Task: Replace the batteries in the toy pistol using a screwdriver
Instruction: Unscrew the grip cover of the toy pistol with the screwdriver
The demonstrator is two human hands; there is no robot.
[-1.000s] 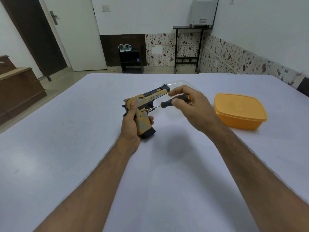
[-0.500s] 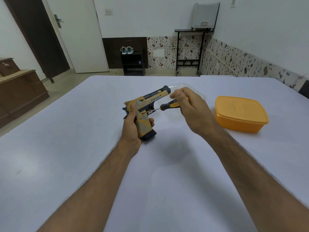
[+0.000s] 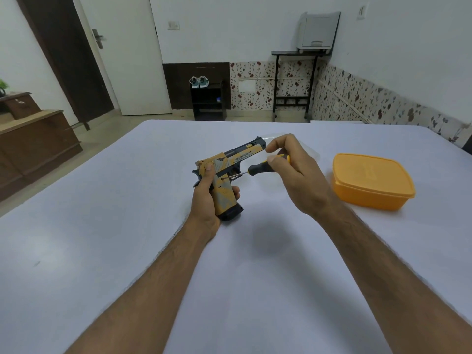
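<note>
The left hand (image 3: 204,200) grips the pistol (image 3: 224,180) by its handle, fingers wrapped round the front and thumb laid up the near side, holding it above the middle of the counter (image 3: 127,226) with the barrel pointing away and to the right. The pistol is hard plastic, orange-yellow with grey camouflage patches, a dark slide and a black base at the foot of the handle. The right hand (image 3: 293,175) pinches the screwdriver (image 3: 258,168) by its black and yellow handle with curled fingers; the thin metal shaft slants down to the left, its tip at the pistol's side just behind the trigger. The counter is covered in a smooth, pale, matte sheet. To the right, well apart from the hands, sits a rounded rectangular orange plastic box (image 3: 370,182) with its lid on.
</note>
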